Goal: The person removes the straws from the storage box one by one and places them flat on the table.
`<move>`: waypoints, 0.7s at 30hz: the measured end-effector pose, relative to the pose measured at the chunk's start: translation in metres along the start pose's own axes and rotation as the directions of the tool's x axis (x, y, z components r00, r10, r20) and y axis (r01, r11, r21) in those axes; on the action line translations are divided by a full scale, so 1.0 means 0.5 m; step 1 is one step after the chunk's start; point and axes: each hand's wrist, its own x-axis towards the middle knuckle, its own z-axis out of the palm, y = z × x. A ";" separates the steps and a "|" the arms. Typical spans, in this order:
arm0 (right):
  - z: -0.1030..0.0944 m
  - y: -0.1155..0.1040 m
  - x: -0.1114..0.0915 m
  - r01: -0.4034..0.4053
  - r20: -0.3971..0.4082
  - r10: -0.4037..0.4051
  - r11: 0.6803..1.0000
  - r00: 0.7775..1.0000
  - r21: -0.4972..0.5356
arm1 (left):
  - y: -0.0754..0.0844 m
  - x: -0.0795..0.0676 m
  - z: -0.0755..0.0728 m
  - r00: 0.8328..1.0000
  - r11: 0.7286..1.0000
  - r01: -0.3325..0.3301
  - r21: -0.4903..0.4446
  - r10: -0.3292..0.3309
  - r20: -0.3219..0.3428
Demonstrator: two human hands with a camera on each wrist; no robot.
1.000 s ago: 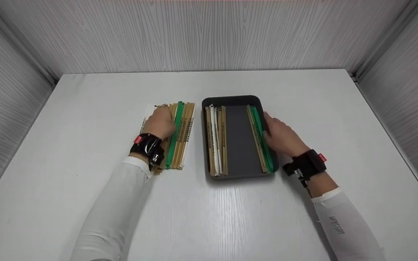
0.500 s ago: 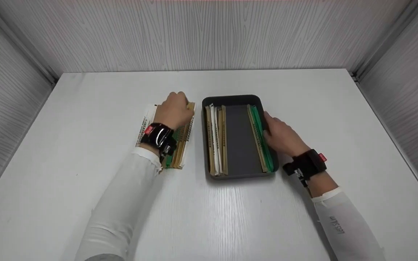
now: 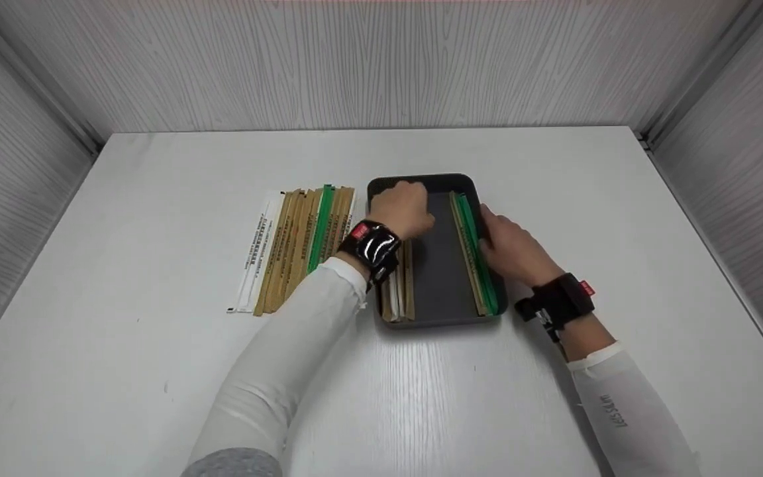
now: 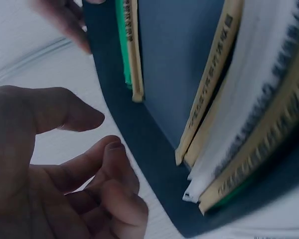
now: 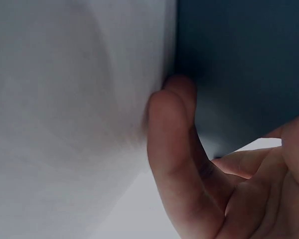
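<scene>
In the head view my left hand [image 3: 403, 211] is over the left half of a dark grey tray [image 3: 438, 278], hiding the upper ends of several slim, wrapped sticks [image 3: 409, 285]. The left wrist view shows the thumb and index fingertip of this hand apart, with nothing between them, beside the tray's rim [image 4: 139, 142]. My right hand [image 3: 519, 248] holds the tray's right side, its thumb at the rim. Its fingers press against the outer wall [image 5: 239, 74] in the right wrist view. A green wrapped stick [image 3: 477, 258] and a brown one lie along the tray's right inner wall.
Left of the tray, several brown, white and green wrapped sticks [image 3: 289, 245] lie side by side on the white table [image 3: 123, 265]. My left forearm crosses their lower right part. Grey wood-grain panels [image 3: 368, 66] rise behind and at both sides.
My left hand has moved right, from over the row of sticks on the table to over the tray's left half. The right hand and the tray stay put.
</scene>
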 end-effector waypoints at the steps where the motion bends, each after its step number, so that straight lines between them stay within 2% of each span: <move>1: 0.000 0.000 0.000 -0.002 -0.001 0.002 1.000 1.000 -0.001 | 0.004 0.006 0.007 1.000 1.000 0.010 0.029 -0.011 0.022; 5: 0.003 0.001 0.001 -0.003 -0.007 0.003 1.000 1.000 -0.007 | 0.009 0.019 0.029 0.997 0.987 0.048 0.151 -0.057 0.057; 9: 0.003 0.000 0.002 -0.008 -0.008 0.008 1.000 1.000 -0.016 | 0.005 0.022 0.041 0.997 0.980 0.060 0.191 -0.068 0.032; 14: 0.003 0.001 0.001 -0.015 0.001 0.015 1.000 1.000 -0.007 | 0.002 0.020 0.050 0.998 0.989 0.050 0.140 -0.053 0.021; 21: 0.003 0.000 0.003 -0.015 0.001 0.015 1.000 1.000 -0.011 | 0.005 0.020 0.050 0.997 0.997 0.032 0.064 -0.036 0.064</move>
